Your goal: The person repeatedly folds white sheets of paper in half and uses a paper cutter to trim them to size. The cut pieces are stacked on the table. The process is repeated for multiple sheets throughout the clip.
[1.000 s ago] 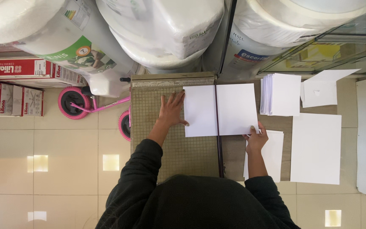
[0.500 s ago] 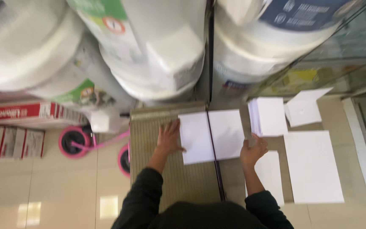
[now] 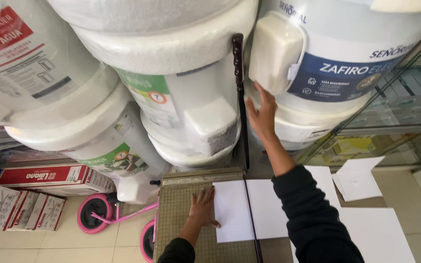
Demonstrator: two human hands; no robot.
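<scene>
Your right hand [image 3: 260, 113] has left the sheet it was pressing half a second ago and risen to the raised cutter arm [image 3: 239, 92], while your view has tipped upward with it. That hand now reaches beside the dark, upright arm, fingers spread and loose; its fingertips seem to brush the arm's edge, though you cannot tell from here whether they truly grip it. It holds nothing else.

Your left hand [image 3: 203, 208] lies flat and open, palm down, on the gridded bed of the paper cutter [image 3: 181, 214], its fingertips resting on the left edge of the white sheet [image 3: 242, 209]. That sheet lies across the cutting line, part on the bed and part past the blade's hinge side.

To the right, more cut sheets [image 3: 376, 234] rest on the tan counter, one smaller piece [image 3: 359, 178] lying askew above them. Behind the cutter, big white paint buckets [image 3: 181, 87] are stacked close, one with a blue label. At lower left you see red and white cartons [image 3: 40, 178] and a pink scooter [image 3: 118, 221] on the tiled floor.
</scene>
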